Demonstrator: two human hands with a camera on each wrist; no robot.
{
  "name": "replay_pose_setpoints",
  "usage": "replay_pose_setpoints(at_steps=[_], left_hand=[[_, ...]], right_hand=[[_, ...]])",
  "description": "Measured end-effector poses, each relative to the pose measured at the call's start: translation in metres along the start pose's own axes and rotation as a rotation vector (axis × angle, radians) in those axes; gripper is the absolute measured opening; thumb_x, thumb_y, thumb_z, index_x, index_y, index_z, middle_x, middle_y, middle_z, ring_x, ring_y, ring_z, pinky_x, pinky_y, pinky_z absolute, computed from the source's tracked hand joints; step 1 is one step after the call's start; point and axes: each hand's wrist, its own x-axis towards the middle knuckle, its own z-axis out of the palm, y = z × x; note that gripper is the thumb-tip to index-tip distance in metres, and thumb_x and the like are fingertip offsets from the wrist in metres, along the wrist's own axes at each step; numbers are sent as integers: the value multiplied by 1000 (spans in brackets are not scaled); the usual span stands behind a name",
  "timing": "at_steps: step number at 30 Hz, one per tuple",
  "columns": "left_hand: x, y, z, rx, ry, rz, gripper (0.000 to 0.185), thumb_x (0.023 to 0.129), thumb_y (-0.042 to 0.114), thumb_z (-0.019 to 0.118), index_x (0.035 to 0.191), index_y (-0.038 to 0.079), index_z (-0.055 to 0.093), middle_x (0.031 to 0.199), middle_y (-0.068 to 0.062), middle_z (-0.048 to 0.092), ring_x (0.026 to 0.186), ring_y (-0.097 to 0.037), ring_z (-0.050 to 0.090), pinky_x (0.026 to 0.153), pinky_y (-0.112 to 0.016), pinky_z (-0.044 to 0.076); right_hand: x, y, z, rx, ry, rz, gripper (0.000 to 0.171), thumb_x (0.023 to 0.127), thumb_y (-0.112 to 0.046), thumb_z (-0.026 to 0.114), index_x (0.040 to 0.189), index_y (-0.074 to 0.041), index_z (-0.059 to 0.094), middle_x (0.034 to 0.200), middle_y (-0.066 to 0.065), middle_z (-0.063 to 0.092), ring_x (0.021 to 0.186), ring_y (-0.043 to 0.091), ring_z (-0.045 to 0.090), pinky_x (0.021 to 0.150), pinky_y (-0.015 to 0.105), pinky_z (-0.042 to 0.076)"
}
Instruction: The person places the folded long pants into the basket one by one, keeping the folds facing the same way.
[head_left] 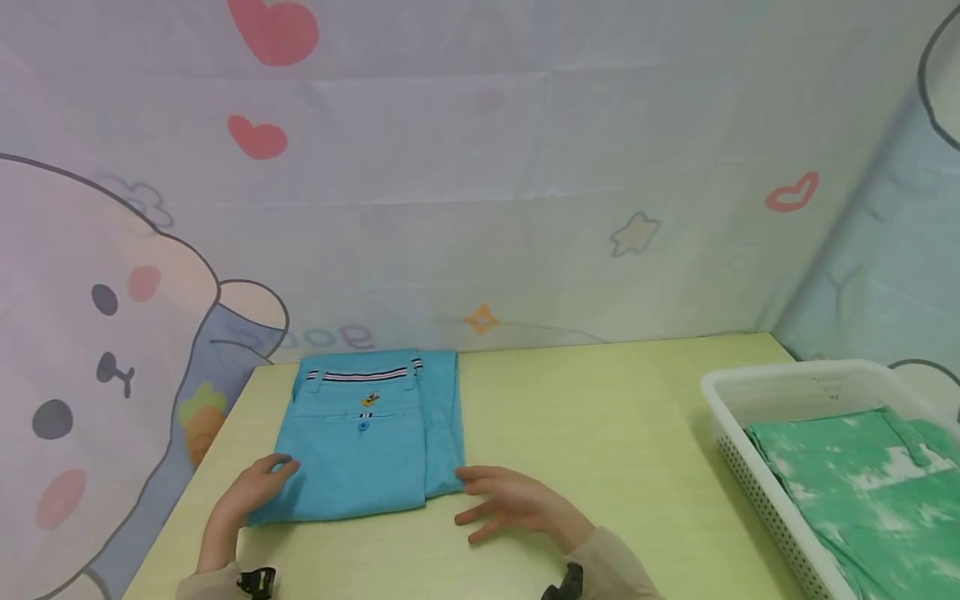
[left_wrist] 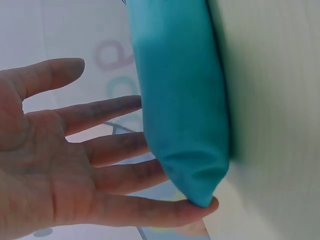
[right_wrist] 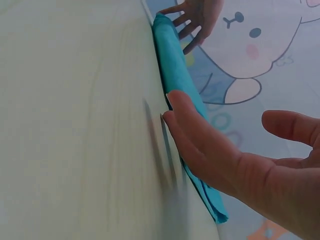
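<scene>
Folded blue pants lie on the table, their striped waistband with belt loops away from me and a buttoned pocket facing up. My left hand is at their near left corner. In the left wrist view the fingers of that hand are spread and straight, and the little finger touches the folded corner of the pants. At the near right corner is my right hand, its fingers extended and the thumb apart. The right wrist view has its fingertips right by the near folded edge of the pants.
On the right stands a white perforated basket with green and white tie-dyed cloth folded inside. The pale yellow table runs back to a printed curtain with hearts and a cartoon bear.
</scene>
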Motion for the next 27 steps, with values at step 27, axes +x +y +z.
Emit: replay_pose_setpoints(at_steps=[27], left_hand=[[-11,38,30,-212,-139,51,54,93,38,42,133,1,37,139,-32,23,122,-55,26,63,-51,49]], right_hand=[[-58,3,-43,51,36,-10,60,95,-19,40,140,6,10,145,30,-5,113,44,48,84,52,46]])
